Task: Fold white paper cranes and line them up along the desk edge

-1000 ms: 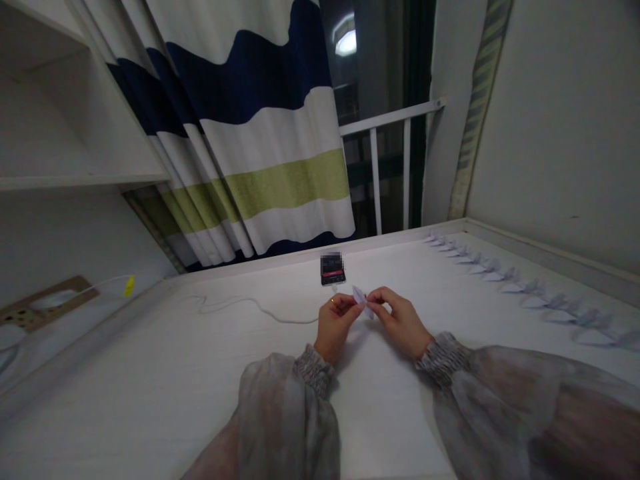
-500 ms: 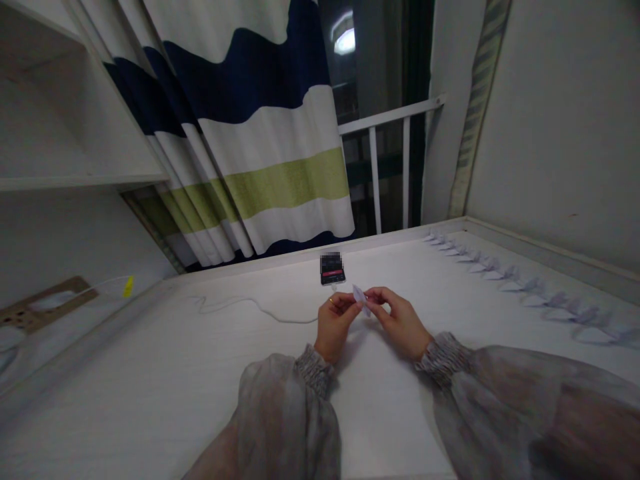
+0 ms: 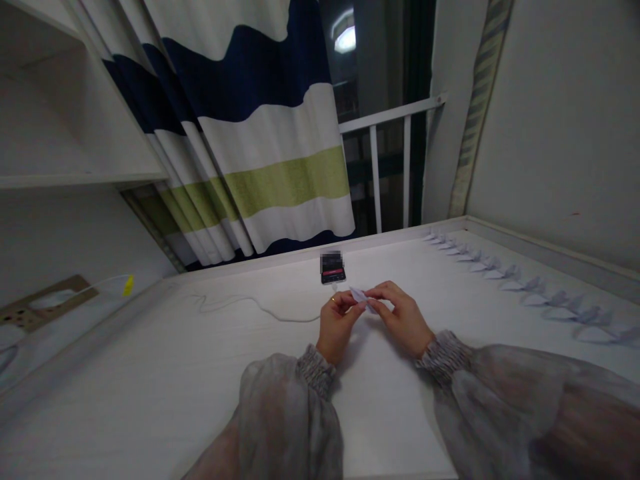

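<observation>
A small piece of folded white paper [image 3: 358,295] is pinched between both hands, above the middle of the white table [image 3: 240,380]. My left hand [image 3: 340,325] grips its left side between thumb and fingers; a ring shows on one finger. From the right, my right hand [image 3: 401,319] pinches the other side with thumb and forefinger. The fingertips hide part of the paper. Just beyond the hands lies a phone [image 3: 333,272] with its screen lit and a white cable [image 3: 270,316] running off to the left.
A row of several folded white paper figures [image 3: 511,277] runs along the table's right side. At the left, a power strip board [image 3: 47,303] rests by the wall under a shelf [image 3: 85,179]. Beyond the back edge hang a striped curtain [image 3: 270,180] and a white railing [image 3: 391,117].
The folded paper has tilted, its upper tip leaning further left. Both hands keep their pinch, with only slight finger shifts.
</observation>
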